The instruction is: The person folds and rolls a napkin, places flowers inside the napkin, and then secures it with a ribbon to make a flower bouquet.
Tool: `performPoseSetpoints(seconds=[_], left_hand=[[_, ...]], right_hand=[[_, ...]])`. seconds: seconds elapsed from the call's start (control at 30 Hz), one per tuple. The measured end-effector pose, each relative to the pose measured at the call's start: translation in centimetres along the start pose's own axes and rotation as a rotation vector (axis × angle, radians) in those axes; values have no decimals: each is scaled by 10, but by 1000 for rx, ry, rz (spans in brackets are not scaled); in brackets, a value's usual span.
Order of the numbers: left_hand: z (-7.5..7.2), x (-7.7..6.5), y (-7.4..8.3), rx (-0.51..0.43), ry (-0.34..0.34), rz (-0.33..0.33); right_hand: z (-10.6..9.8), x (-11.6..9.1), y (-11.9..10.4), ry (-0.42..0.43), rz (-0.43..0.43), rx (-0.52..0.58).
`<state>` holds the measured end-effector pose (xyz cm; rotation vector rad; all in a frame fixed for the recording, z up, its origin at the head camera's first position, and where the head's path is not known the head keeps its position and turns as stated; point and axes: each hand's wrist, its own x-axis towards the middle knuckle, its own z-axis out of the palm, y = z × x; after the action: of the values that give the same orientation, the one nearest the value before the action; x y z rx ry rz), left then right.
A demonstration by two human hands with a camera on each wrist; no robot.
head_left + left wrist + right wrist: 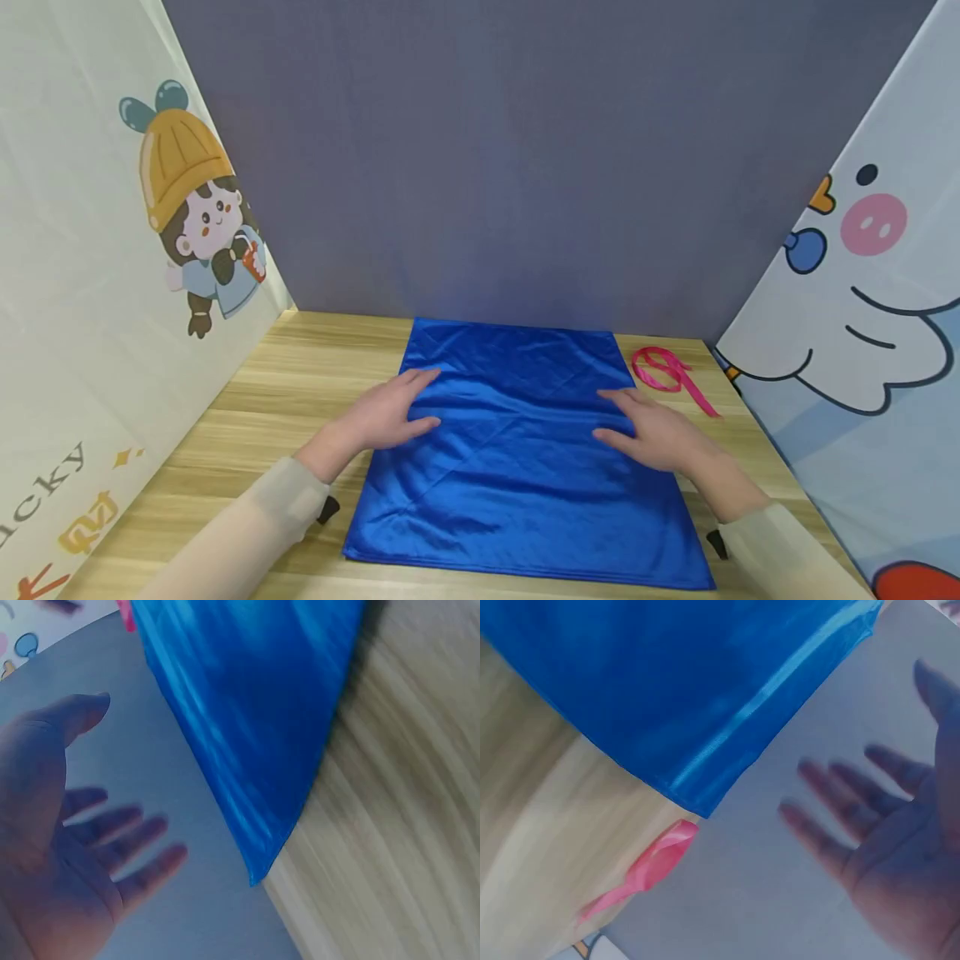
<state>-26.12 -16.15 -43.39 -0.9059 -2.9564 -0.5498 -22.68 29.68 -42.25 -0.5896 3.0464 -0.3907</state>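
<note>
A shiny blue cloth (517, 500) lies spread out on the wooden table, with slight wrinkles across it. Over its left edge is my left hand (390, 414), fingers extended and thumb apart, holding nothing. My right hand (660, 429) is over the right edge in a similar pose, also with nothing in it. Both wrist views show the left hand (82, 840) and right hand (885, 817) with spread fingers, apart from the cloth. A pink ribbon (693, 393), partly looped, lies on the table beyond the right hand, beside the cloth's far right corner.
The wooden table (285, 383) meets a grey back panel (480, 167). On the left stands a white printed panel (75, 250) with a cartoon child; on the right, another printed panel (825, 350) with cartoon animals.
</note>
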Motion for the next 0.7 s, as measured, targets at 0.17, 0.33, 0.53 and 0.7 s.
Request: performPoseSetpoints(seconds=[0.17,0.33,0.53,0.7], left_hand=[[2,-3,2,-106,-61,39],[9,-6,9,-127,-131,105],[20,-9,24,-155,-144,188],[28,-13,40,-235,-197,247]], right_hand=[[2,-11,8,-80,-37,110],[7,-26,17,-167,-98,196],[9,-47,36,-307,-92,376],[13,-65,52,-416,-98,556]])
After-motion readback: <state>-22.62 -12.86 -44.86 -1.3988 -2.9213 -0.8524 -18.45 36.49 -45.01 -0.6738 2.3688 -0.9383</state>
